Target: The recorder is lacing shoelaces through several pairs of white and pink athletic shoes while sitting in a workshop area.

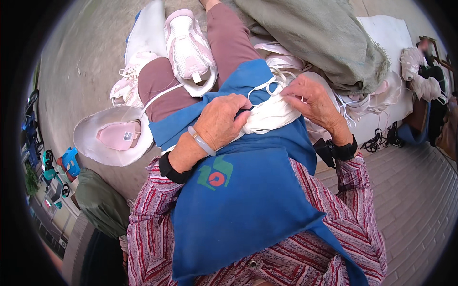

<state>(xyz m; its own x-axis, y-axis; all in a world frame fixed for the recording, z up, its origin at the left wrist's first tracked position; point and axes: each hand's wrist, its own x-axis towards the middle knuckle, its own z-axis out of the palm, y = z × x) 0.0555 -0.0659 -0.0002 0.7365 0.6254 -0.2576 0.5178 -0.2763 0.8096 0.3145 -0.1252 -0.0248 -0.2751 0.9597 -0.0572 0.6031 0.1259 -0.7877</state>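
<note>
A bundle of white shoelaces (pixel 273 113) lies across the blue apron (pixel 248 190) on my lap. My left hand (pixel 222 119) rests at the bundle's left end, its thumb and fingers closed on the laces. At the other end my right hand (pixel 310 99) pinches laces between thumb and fingers, with loops hanging beside it. A pink and white shoe upper (pixel 190 45) lies on my legs, and a single white lace runs from near it toward the left. Beside my left knee is a white, flared piece with a pink panel (pixel 118 135).
More pink and white shoe uppers (pixel 131 86) lie left of my leg, and others sit at right under a grey-green cloth (pixel 329 43). Dark cords (pixel 381 139) lie on the tiled floor at right. Another person (pixel 424 62) sits at far right. A covered green bundle (pixel 100 200) stands at left.
</note>
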